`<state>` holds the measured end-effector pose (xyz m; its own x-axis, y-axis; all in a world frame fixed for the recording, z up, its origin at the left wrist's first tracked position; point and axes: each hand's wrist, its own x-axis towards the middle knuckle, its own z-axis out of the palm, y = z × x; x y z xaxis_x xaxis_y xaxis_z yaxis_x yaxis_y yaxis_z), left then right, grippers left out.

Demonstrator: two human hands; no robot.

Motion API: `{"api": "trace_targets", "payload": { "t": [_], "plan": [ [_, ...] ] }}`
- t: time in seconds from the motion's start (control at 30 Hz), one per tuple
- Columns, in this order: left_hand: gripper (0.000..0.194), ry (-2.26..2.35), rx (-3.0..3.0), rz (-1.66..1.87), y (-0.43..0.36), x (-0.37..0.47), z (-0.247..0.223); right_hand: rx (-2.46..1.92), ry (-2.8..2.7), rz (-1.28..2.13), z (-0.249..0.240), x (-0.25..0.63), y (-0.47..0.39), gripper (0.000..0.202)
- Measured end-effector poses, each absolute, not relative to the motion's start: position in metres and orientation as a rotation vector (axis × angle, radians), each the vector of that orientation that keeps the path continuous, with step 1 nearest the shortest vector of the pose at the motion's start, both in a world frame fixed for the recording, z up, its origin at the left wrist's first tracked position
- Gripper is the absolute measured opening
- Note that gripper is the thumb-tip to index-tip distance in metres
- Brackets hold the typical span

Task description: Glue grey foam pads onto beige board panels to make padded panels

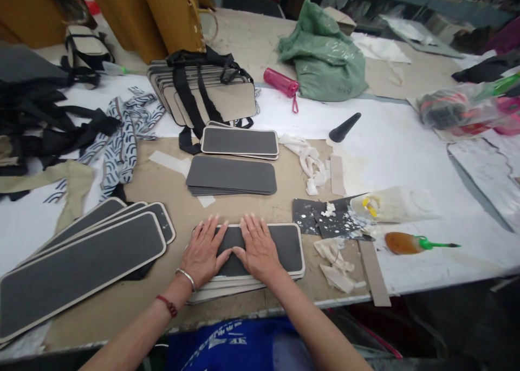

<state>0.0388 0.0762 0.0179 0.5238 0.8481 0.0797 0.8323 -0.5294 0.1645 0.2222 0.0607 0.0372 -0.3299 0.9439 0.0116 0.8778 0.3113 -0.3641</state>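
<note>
Both palms lie flat on a dark grey rectangular panel [286, 246] with a pale border, the top one of a small stack at the table's front edge. My left hand [205, 252] covers its left part, fingers stretched forward. On its middle rests my right hand [258, 249], fingers extended, the two thumbs almost meeting. Just beyond the fingertips is a pile of plain dark grey sheets [231, 175]. Behind that pile sit more bordered panels [239, 142]. Longer bordered panels [85, 273] overlap one another to the left.
Glue-spattered dark scraps [320, 219], a bottle of amber liquid [404, 243] and a cardboard strip [374, 273] lie to the right. Farther back are strapped beige boards [227, 97], a pink bottle [280, 82], a green sack [325, 57] and a black cone [344, 128].
</note>
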Motion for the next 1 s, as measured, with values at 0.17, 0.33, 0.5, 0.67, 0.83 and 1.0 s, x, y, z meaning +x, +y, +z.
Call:
{"api": "trace_targets", "payload": {
  "t": [0.17,0.33,0.5,0.67,0.83,1.0],
  "plan": [
    [0.063,1.47,2.67,0.207,0.077,0.04,0.019,-1.925,-2.285,0.279,0.03,0.279,0.048,0.062],
    [0.062,1.47,2.586,0.177,0.077,0.044,0.025,-2.029,-2.246,0.144,0.023,0.304,0.042,0.061],
    [0.062,1.474,2.488,0.148,0.08,0.042,0.029,-2.004,-2.278,0.1,0.02,0.302,0.044,0.061],
    [0.054,1.465,2.421,0.223,0.074,0.038,0.036,-1.993,-2.283,-0.002,0.019,0.3,0.044,0.06],
    [0.068,1.553,2.421,0.2,0.049,0.064,0.039,-2.003,-2.29,-0.076,0.017,0.299,0.043,0.059],
    [0.058,1.808,2.354,0.176,0.035,0.061,0.03,-1.989,-2.293,-0.113,0.014,0.3,0.042,0.06]
  ]
}}
